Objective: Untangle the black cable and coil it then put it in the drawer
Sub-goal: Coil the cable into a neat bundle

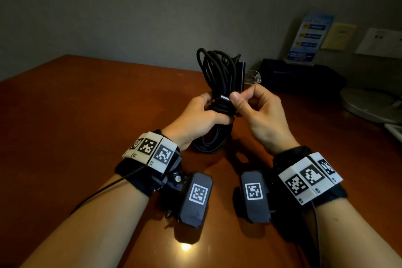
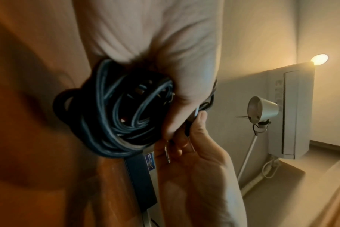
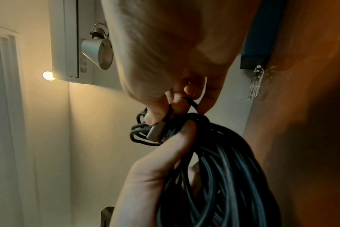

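Note:
The black cable (image 1: pixel 217 69) is gathered into a long coil, held upright above the wooden table (image 1: pixel 87 115). My left hand (image 1: pixel 203 114) grips the coil around its middle, and loops stick out above and below the fist. My right hand (image 1: pixel 239 96) pinches a strand at the coil's waist between thumb and forefinger. In the right wrist view the right hand (image 3: pixel 177 98) holds a strand beside a grey plug (image 3: pixel 155 132), with the left hand (image 3: pixel 155 173) wrapped around the coil (image 3: pixel 223 176). The left wrist view shows the coil (image 2: pixel 115 110) in the left hand (image 2: pixel 184 95). No drawer is in view.
A black box (image 1: pixel 300 76) stands at the table's back right with a blue leaflet stand (image 1: pixel 309 37) on it. A clear wrapped item (image 1: pixel 252 76) lies beside the box. A round grey lamp base (image 1: pixel 374 104) sits at the right edge. Wall sockets (image 1: pixel 380 43) are behind.

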The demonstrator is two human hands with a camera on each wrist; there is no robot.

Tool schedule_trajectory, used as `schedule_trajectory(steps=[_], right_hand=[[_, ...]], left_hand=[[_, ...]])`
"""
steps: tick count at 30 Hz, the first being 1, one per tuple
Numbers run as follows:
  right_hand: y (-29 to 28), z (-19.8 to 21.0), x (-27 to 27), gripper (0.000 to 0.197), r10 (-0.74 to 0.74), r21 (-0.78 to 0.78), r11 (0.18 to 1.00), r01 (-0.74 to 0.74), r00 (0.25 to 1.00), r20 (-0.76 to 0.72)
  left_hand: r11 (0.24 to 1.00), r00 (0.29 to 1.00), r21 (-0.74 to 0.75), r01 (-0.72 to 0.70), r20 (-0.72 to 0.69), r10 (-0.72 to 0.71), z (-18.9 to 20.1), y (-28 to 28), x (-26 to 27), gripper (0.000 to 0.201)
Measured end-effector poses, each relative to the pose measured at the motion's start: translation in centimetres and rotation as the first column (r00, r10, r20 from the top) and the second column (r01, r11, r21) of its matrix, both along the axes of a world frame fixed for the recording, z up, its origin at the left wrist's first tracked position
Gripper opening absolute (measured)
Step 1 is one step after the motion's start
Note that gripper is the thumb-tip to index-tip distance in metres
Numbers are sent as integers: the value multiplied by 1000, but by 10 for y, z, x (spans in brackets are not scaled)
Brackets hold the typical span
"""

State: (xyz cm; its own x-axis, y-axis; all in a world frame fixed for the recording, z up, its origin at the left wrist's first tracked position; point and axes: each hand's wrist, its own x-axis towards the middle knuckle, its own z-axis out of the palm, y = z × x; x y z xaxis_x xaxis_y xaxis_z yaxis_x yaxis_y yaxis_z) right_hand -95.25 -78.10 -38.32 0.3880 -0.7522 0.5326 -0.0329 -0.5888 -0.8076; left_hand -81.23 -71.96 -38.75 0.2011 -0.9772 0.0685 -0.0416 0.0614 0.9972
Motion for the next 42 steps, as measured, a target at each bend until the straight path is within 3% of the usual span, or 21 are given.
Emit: schedule_trajectory(steps=[4,9,13,18,21,26,30,35,40,42], right_hand=[[-1,-3,1,23,-11,13,1000,11,1000,-11],[-5,-7,5,26,-90,23,996,91,995,-43],[-5,-8,10,27,-140,37,989,143,987,-73],[-5,-6,10,23,-91,107,990,94,995,-34],[-7,-7,9,20,-54,177,983,58,998,-30],[-8,-8,7,18,-77,176,981,76,997,0],[-6,-10,10,23,-141,131,981,144,990,-31],[-5,-10,12,32,-125,187,974,128,992,-30],[-9,-9,9,21,-91,213,973,88,996,5],[-11,-11,7,20,-63,227,973,51,997,44]], left_hand=[[993,993,-16,-115,29,116,-6,-4,-2,53],[949,938,-40,-313,142,316,-13,-11,-4,85],[898,864,-100,-428,247,440,-9,-7,-6,69],[923,879,-105,-369,283,383,-9,-6,-3,61],[945,918,-108,-310,225,327,-9,-4,-4,38],[953,926,-117,-278,232,299,-11,-9,-2,82],[959,926,-97,-267,250,283,-11,-10,0,72],[960,921,-98,-261,273,278,-16,-12,7,52],[960,940,-91,-265,198,278,-16,-12,7,60],[970,957,-63,-233,164,241,-15,-12,7,41]])
